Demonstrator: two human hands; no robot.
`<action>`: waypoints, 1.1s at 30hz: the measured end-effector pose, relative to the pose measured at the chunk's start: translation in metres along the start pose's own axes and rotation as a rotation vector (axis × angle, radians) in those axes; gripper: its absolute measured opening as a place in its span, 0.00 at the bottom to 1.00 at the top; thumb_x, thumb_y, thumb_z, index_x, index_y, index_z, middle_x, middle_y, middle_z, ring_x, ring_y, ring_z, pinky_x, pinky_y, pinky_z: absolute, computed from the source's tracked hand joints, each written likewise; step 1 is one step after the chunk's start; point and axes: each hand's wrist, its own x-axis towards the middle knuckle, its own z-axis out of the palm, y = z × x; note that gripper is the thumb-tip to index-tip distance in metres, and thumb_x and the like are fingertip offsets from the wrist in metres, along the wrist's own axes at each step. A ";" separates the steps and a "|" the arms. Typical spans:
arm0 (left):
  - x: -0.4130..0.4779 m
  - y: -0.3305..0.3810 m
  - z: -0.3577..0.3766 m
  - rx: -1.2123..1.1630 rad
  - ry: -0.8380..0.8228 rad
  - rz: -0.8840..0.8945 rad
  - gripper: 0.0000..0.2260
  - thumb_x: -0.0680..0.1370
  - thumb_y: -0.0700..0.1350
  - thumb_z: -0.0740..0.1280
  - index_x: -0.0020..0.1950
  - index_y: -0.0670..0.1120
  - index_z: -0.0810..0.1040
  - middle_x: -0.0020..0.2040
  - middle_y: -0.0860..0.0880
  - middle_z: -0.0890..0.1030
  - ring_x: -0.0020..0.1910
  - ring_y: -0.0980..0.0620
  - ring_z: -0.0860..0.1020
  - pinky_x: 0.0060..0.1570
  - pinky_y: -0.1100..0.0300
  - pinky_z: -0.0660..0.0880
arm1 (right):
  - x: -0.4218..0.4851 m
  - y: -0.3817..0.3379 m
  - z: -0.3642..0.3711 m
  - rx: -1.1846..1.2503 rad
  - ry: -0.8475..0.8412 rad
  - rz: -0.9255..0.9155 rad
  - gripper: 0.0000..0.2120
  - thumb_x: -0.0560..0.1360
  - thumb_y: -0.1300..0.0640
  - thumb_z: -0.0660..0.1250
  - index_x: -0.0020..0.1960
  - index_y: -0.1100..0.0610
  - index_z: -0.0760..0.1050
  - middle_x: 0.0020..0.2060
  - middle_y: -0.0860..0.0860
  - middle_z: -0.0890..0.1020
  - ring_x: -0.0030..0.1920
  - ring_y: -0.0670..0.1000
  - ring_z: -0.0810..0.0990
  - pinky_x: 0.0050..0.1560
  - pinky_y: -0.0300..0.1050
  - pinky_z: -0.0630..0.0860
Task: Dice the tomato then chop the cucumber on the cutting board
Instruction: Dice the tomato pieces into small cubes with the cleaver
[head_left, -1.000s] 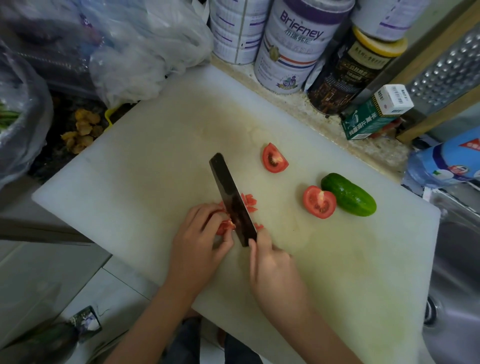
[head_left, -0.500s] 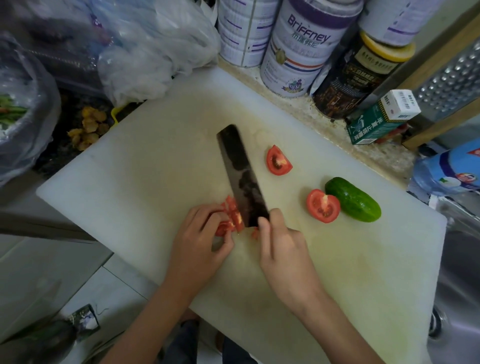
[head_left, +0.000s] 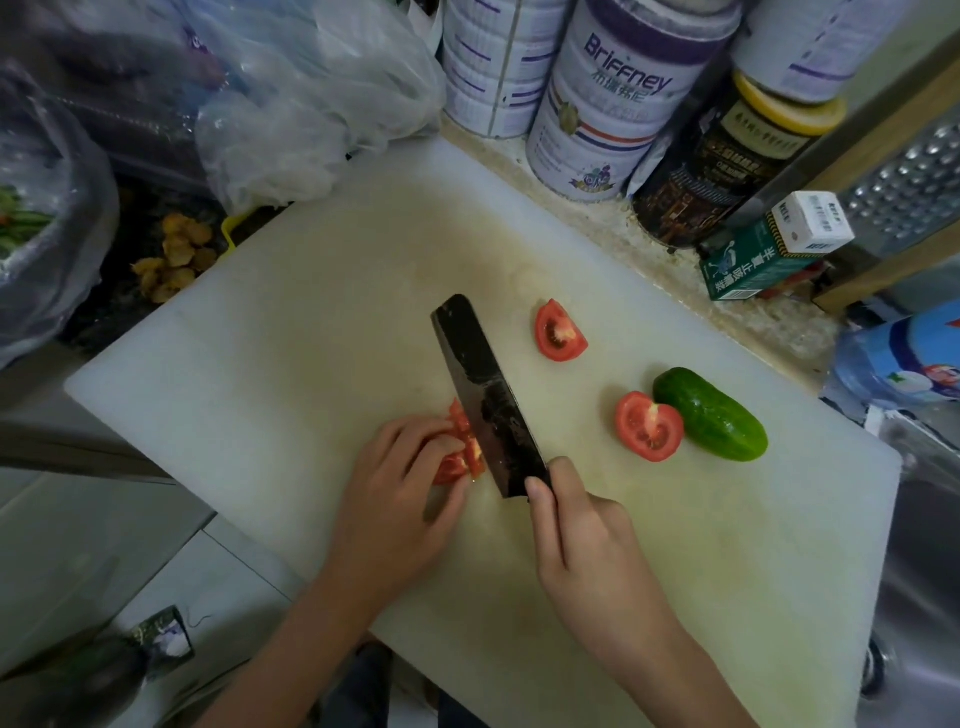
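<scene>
A: Red tomato pieces (head_left: 461, 449), where?
B: Mid cutting board (head_left: 291, 364), left of knife (head_left: 488, 395). Left hand (head_left: 400, 499) grip curled onto them; right hand (head_left: 576, 540) grip wrapped round the handle.
A: Handling?
B: Judged soft, slippery; pin by the skin.

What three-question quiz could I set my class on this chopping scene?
1. True or false: the smooth green cucumber is uncut.
2. Which hand grips the dark rectangular cleaver? A left; B right; C neither.
3. Count: how many large red tomato chunks lie on the white plastic cutting board, away from the diced tomato under the left hand?
Key: 1 true; 2 B, the right hand; 3 two.
</scene>
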 end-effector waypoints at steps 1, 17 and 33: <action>0.000 0.000 0.000 0.009 0.002 0.004 0.11 0.75 0.46 0.69 0.53 0.42 0.81 0.56 0.47 0.79 0.56 0.48 0.75 0.59 0.58 0.71 | 0.000 0.001 0.001 -0.009 -0.011 0.003 0.13 0.79 0.47 0.51 0.45 0.55 0.66 0.23 0.42 0.62 0.22 0.46 0.63 0.23 0.36 0.57; 0.002 0.001 0.003 0.065 0.028 0.025 0.11 0.77 0.49 0.67 0.51 0.42 0.82 0.54 0.47 0.81 0.55 0.47 0.77 0.56 0.55 0.74 | 0.001 -0.002 0.015 -0.156 0.007 0.012 0.09 0.80 0.48 0.48 0.45 0.51 0.61 0.22 0.44 0.66 0.20 0.54 0.71 0.19 0.45 0.63; 0.004 0.002 0.003 0.045 0.025 0.012 0.09 0.74 0.46 0.69 0.50 0.42 0.82 0.54 0.47 0.81 0.55 0.47 0.77 0.53 0.51 0.75 | 0.011 -0.011 0.037 -0.324 0.082 0.097 0.11 0.78 0.51 0.52 0.48 0.57 0.68 0.18 0.51 0.72 0.16 0.55 0.72 0.19 0.41 0.54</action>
